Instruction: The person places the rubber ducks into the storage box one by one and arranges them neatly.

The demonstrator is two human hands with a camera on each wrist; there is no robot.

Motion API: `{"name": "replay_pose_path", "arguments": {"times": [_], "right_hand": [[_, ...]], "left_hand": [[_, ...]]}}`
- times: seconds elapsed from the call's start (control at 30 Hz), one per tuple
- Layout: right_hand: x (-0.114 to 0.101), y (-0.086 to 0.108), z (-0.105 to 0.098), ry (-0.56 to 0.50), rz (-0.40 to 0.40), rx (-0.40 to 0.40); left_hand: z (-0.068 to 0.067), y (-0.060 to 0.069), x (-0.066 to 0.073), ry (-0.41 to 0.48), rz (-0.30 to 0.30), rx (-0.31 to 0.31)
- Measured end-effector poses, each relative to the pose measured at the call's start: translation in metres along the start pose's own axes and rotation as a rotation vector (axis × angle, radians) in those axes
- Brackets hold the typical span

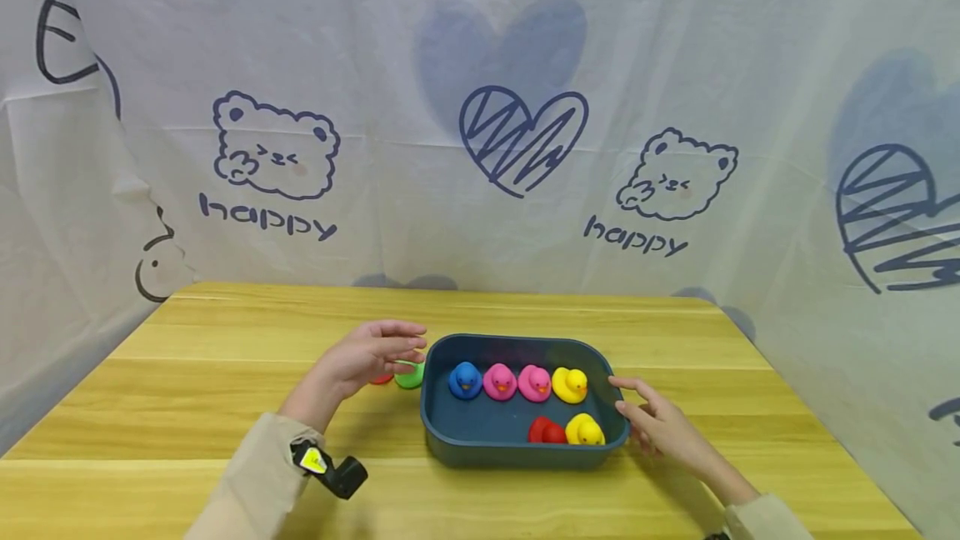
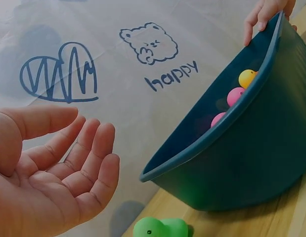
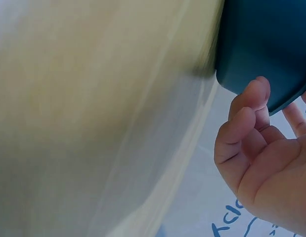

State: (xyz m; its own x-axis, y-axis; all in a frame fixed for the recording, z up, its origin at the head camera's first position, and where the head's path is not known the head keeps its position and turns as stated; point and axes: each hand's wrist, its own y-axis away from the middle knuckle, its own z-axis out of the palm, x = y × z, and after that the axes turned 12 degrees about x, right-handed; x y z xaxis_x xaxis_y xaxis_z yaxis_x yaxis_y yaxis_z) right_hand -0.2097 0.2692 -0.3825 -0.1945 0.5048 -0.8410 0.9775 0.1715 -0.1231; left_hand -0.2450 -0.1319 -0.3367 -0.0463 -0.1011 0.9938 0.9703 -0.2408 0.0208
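Observation:
A dark teal plastic basin (image 1: 517, 455) stands on the table with several rubber ducks inside. Along its far side sit a blue duck (image 1: 466, 381), two pink ducks (image 1: 500, 382) and a yellow duck (image 1: 570, 386). A red duck (image 1: 547, 430) and another yellow duck (image 1: 585, 430) are at the near right, partly behind the rim. My left hand (image 1: 375, 354) hovers beside the basin's left end, palm toward it, holding nothing, above a green duck (image 2: 160, 227). At the basin's right end my right hand (image 1: 663, 432) grips the rim, fingers on both sides of it.
Left of the basin, a small red object (image 1: 382, 379) is mostly hidden behind my left hand. The wooden table (image 1: 187, 407) runs back to a white printed cloth (image 1: 390, 148), which hangs behind it and at both sides.

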Motion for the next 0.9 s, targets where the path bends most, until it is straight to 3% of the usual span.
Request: {"name": "replay_pose_path", "arguments": {"times": [0.33,0.57,0.9], "right_hand": [[-0.002,0.001,0.001,0.055,-0.019,0.032],[-0.001,0.0,0.002,0.106,-0.034,0.046],[-0.002,0.0,0.003,0.132,-0.057,0.062]], "left_hand": [[-0.016,0.0,0.003,-0.045,0.012,0.061],[-0.031,0.0,-0.003,-0.076,0.029,0.122],[-0.049,0.001,-0.012,-0.227,0.043,0.261]]}}
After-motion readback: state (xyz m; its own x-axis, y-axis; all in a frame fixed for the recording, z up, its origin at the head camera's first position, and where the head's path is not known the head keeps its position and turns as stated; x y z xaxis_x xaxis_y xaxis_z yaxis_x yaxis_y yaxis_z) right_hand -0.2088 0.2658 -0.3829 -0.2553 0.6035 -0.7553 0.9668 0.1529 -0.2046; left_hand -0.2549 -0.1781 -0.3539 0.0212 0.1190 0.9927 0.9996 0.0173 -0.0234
